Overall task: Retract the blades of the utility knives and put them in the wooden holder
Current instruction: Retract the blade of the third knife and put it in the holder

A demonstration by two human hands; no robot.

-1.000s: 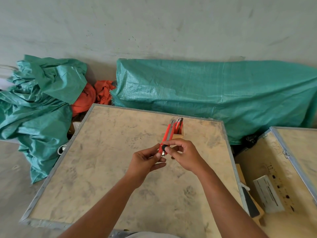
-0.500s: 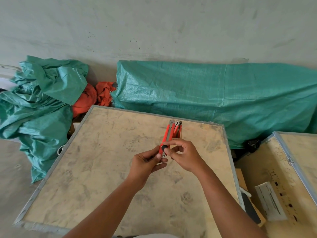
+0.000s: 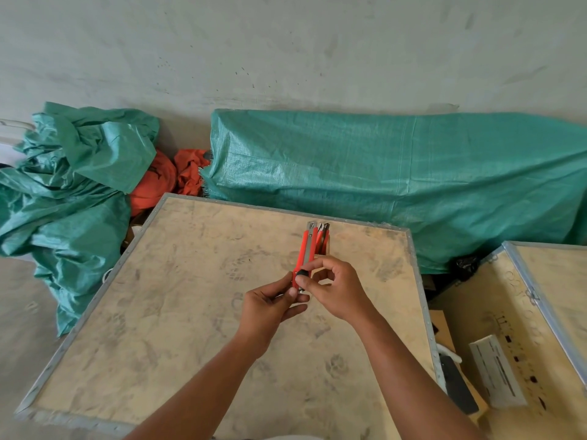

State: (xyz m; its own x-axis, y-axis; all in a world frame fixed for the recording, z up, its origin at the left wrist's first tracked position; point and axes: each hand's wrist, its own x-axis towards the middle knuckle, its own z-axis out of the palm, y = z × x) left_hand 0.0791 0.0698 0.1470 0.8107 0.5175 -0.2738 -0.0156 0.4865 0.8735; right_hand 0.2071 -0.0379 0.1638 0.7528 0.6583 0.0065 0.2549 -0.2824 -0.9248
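I hold a red utility knife (image 3: 306, 249) over the middle of the plywood crate top (image 3: 190, 312), its tip pointing away from me. My left hand (image 3: 270, 304) pinches the knife's near end from the left. My right hand (image 3: 333, 289) grips it from the right, thumb and finger on its black slider knob. No blade shows past the metal tip. Just behind the knife stands the wooden holder (image 3: 326, 246), mostly hidden, with other red knives (image 3: 322, 235) sticking up out of it.
Green tarpaulin (image 3: 397, 173) covers a long bulk behind the crate, and more green tarpaulin (image 3: 63, 192) is heaped at the left with orange cloth (image 3: 165, 179) between. A second crate (image 3: 540, 312) at the right carries a white box (image 3: 495, 371). A dark flat object (image 3: 457, 385) lies in the gap.
Both hands have stayed on the knife with almost no shift. The view has tilted slightly, so the scene sits a little lower in the frame.
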